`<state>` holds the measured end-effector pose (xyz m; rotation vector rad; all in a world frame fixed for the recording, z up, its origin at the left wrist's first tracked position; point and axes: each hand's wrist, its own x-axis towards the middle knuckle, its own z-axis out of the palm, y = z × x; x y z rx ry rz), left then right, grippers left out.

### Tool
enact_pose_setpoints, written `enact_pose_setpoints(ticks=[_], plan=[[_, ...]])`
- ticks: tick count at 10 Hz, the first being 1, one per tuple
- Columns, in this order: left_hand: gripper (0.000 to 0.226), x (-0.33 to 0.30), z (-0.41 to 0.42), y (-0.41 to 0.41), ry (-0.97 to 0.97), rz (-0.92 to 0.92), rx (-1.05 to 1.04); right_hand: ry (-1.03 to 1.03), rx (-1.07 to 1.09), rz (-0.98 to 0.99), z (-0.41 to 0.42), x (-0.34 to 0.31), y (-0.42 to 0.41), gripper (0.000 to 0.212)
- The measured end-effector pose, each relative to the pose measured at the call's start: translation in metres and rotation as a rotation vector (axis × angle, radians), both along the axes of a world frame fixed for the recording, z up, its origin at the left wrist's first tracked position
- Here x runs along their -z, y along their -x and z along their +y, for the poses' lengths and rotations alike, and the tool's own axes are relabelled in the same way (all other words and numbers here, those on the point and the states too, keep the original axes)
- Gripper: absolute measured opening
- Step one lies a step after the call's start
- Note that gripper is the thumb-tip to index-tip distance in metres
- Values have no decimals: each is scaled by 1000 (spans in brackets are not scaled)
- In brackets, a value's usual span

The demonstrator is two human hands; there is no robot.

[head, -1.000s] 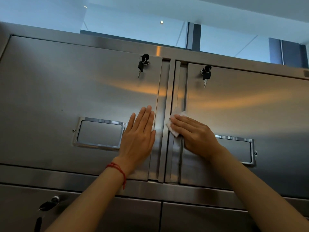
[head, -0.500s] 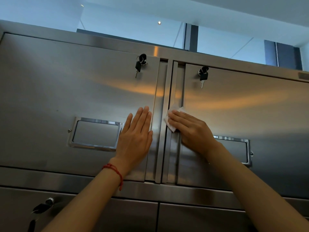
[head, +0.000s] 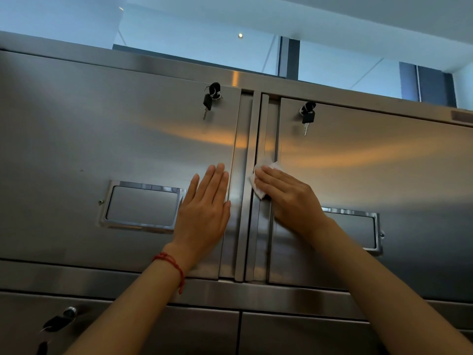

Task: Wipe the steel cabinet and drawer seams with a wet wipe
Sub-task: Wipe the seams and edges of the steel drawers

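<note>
The steel cabinet (head: 102, 139) fills the view, its two doors meeting at a vertical centre seam (head: 252, 201). The left hand (head: 204, 213) lies flat, fingers together, on the left door at the seam's nine o'clock. The right hand (head: 289, 198), at three o'clock, presses a white wet wipe (head: 258, 187) against the seam's right edge. Keys (head: 208, 99) hang at twelve o'clock.

Head view, upward, close to cabinet (head: 102, 139)

A pale ceiling (head: 332, 19) spans the top from ten to two o'clock. Beneath it runs a glass partition (head: 194, 34), split near twelve o'clock by a dark post (head: 290, 57). One small round light (head: 240, 35) glows beside the post.
</note>
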<state>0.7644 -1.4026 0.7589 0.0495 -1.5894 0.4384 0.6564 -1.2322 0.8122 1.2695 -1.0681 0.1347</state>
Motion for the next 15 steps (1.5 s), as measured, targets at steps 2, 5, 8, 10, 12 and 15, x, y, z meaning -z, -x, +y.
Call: enact_pose_setpoints(ticks=[2,5,8,10,12,15], plan=[[52,0,1,-1,-3,-14,6,-31,6,80,3,6,2,45],[52,0,3,-3,-10,-16,6,-85,31,135,8,4,6,46],[52,0,1,-1,-6,-6,8,-133,63,195,13,-6,8,44],[52,0,1,-1,-6,-5,8,-147,73,230,14,-13,10,44],[52,0,-1,1,-5,-4,8,-115,56,222,12,-12,10,43],[51,0,0,1,-3,3,9,-128,66,214,14,-15,9,44]])
